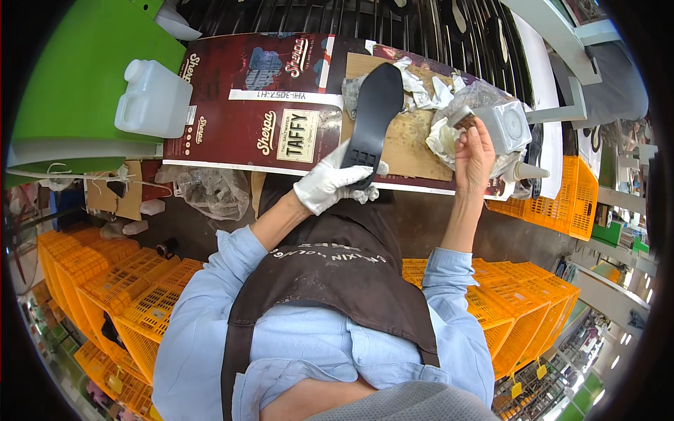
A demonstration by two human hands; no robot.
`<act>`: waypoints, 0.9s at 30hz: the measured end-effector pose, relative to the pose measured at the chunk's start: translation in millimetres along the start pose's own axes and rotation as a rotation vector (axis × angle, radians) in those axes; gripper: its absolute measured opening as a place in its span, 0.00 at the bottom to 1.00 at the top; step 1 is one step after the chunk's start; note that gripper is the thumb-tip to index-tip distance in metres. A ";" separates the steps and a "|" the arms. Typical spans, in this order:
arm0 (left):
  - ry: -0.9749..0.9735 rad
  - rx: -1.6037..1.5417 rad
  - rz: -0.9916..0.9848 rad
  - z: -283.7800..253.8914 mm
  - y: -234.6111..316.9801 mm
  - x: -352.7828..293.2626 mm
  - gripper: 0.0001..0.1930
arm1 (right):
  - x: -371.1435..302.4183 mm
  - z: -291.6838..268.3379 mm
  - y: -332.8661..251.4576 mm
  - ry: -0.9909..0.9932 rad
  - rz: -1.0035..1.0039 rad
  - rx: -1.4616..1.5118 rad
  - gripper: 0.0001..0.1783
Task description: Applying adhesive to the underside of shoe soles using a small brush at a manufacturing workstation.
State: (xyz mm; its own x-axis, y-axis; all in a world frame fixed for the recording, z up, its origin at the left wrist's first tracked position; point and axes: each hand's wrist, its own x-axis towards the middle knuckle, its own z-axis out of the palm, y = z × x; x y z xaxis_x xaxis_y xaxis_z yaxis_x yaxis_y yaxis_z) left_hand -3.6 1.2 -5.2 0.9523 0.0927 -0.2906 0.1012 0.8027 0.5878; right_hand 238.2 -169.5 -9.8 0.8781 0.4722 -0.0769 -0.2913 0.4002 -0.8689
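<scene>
Hands apart: left hand [327,184] clamps black sole [375,105]; right hand [474,151] pinches, possibly, a brush [463,118], clear of sole. Judged unfinished.

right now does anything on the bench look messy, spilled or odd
Crumpled white scraps lie scattered on the cardboard, right of the black sole, so that side looks untidy. Also, the left hand is gloved while the right hand is bare, an odd mismatch. I can make out no spill.

Factory workshop: orange crates [151,302], black shoe sole [373,112].
</scene>
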 end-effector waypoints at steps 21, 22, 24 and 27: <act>0.028 -0.007 0.020 -7.1 -11.6 -10.5 0.21 | 12.8 101.5 4.0 -0.520 -0.108 -1.055 0.12; 0.026 -0.005 0.029 -7.3 -11.4 -10.6 0.20 | 22.3 100.8 2.8 -0.378 -0.183 -1.130 0.12; 0.036 -0.001 0.019 -7.2 -11.0 -11.6 0.20 | 34.3 98.5 1.5 -0.133 -0.298 -1.273 0.11; 0.044 -0.007 0.027 -7.9 -8.7 -13.4 0.19 | 37.3 93.9 5.2 -0.382 -0.197 -0.997 0.13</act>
State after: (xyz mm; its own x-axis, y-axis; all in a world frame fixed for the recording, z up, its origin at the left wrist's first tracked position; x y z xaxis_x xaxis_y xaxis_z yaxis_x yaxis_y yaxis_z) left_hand -19.6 -2.3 -12.3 0.9412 0.1397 -0.3077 0.0739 0.8034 0.5909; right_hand 233.8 -76.1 28.8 0.6490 0.7520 0.1149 0.4326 -0.2405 -0.8689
